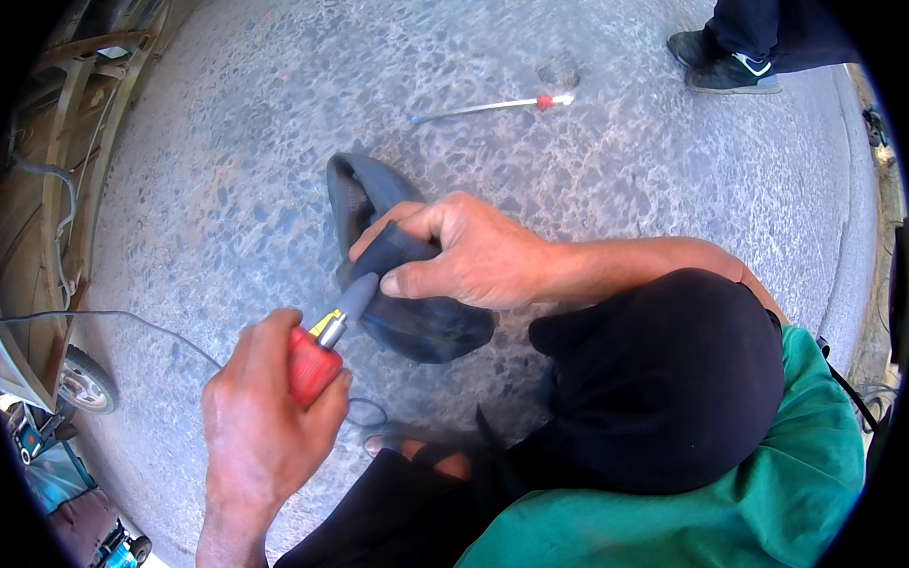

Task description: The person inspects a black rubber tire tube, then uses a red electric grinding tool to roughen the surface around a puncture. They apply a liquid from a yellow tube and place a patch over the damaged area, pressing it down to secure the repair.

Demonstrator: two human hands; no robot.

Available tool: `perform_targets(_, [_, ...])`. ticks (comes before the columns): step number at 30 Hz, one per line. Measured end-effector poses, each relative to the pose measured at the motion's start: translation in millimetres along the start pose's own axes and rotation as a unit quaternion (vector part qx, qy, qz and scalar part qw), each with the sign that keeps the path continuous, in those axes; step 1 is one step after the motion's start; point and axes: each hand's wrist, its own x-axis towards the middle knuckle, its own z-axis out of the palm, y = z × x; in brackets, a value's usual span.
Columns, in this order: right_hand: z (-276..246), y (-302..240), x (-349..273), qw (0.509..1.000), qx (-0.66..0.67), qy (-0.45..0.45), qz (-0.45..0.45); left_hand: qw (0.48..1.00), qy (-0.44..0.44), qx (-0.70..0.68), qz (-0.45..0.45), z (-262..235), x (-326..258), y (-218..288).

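Note:
My left hand is wrapped around the red handle of a rotary grinder. The grinder's grey cone-shaped tip points up and right and meets, or nearly meets, the folded rubber near my right thumb. A dark rubber inner tube lies in a bent loop in front of me. My right hand pinches a raised fold of it between thumb and fingers. Part of the tube is hidden behind that hand.
A thin cable runs in from the left toward my left hand. Farther off lies a slim metal rod with a red part. Another person's dark shoes stand at the upper right. Along the left is a wooden-framed structure, with a wheel below.

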Motion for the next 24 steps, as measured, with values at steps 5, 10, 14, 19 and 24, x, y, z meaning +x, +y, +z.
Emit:
perform_targets(5, [-0.3, 0.0, 0.5, 1.0, -0.005, -0.001, -0.001, 1.0, 0.001, 0.0, -0.001, 1.2, 0.1, -1.9])
perform_targets(10, [-1.4, 0.3, 1.1, 1.0, -0.005, -0.002, 0.007, 1.0, 0.007, 0.0, 0.002, 1.8, 1.0, -3.2])
perform_targets(14, [-1.6, 0.6, 1.6, 1.0, -0.009, -0.003, 0.008, 1.0, 0.014, -0.006, -0.006, 2.0, 0.9, -3.8])
perform_targets(19, [-2.0, -3.7, -0.8, 0.999, -0.008, -0.011, 0.035, 0.999, 0.039, -0.013, -0.009, 0.4, 2.0, -5.6])
perform_targets(24, [-2.4, -1.7, -0.5, 0.999, -0.031, -0.009, 0.008, 1.0, 0.013, -0.009, -0.009, 0.1, 0.5, -2.1])
